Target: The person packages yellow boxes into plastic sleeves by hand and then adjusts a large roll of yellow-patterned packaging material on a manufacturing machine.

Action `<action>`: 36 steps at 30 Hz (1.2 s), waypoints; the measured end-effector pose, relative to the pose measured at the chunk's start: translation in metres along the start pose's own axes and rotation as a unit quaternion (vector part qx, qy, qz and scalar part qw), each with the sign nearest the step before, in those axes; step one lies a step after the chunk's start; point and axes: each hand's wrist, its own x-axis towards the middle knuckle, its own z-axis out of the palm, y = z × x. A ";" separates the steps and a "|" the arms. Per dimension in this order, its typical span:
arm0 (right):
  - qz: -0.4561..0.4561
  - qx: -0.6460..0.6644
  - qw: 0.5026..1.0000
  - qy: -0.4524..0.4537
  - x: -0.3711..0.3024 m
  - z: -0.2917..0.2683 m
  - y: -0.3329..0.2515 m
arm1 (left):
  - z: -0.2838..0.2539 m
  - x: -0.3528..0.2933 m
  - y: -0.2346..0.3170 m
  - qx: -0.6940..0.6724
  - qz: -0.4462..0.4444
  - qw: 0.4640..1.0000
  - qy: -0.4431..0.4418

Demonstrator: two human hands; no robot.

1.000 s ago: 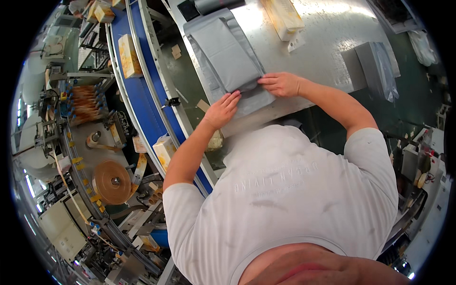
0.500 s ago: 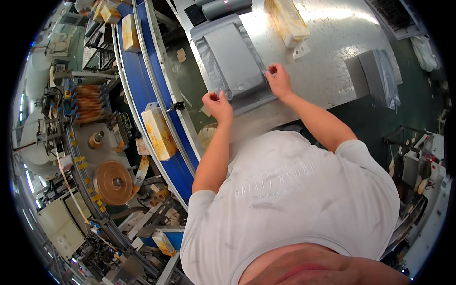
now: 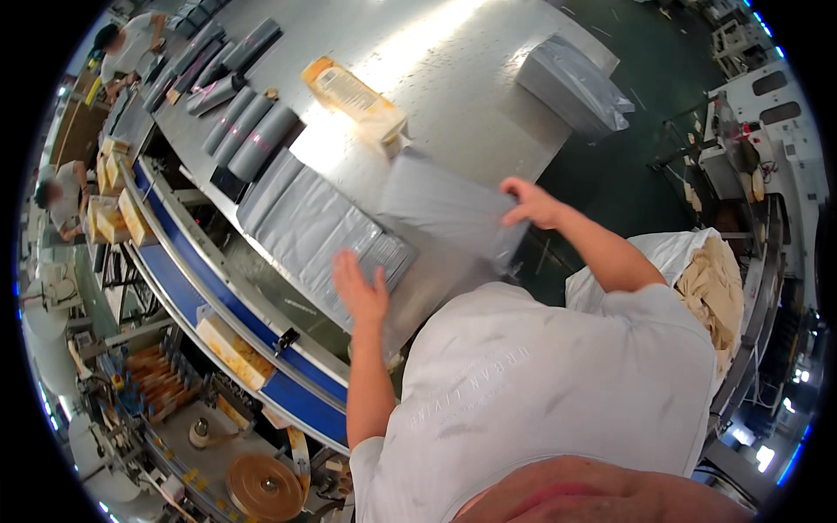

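My right hand (image 3: 534, 205) grips the right edge of a flat grey plastic bag (image 3: 449, 207), smeared by motion, over the metal table. The bag's full outline cannot be made out. To its left lies a pile of grey plastic bags (image 3: 309, 218), glossy and creased, along the table's left edge. My left hand (image 3: 359, 289) is open, fingers stretched, at the near part of this pile; whether it touches the plastic I cannot tell. Beyond the held bag stands a yellow-and-white printed pack (image 3: 356, 100).
Several grey rolls (image 3: 261, 135) lie at the far left of the table. A stack of grey bags (image 3: 571, 87) overhangs its right edge. A blue conveyor (image 3: 301, 405) carries yellow-and-white packs on my left. A white sack (image 3: 602, 279) stands at right. Co-workers (image 3: 131, 52) are far left.
The view has swung to the right. My right hand has moved a grey bag rightward off the pile. My left hand has gone from a pinch to stretched fingers.
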 end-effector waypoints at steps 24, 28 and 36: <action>-0.362 -0.646 0.657 -0.138 0.131 0.364 -0.013 | -0.079 -0.155 -0.070 0.159 -0.271 0.949 0.022; -0.368 -0.642 0.652 -0.165 0.132 0.378 -0.010 | -0.154 -0.293 -0.200 0.262 -0.597 0.752 0.095; -0.330 -0.624 0.697 -0.127 0.117 0.391 -0.027 | -0.199 -0.344 -0.309 0.085 -0.611 0.775 0.136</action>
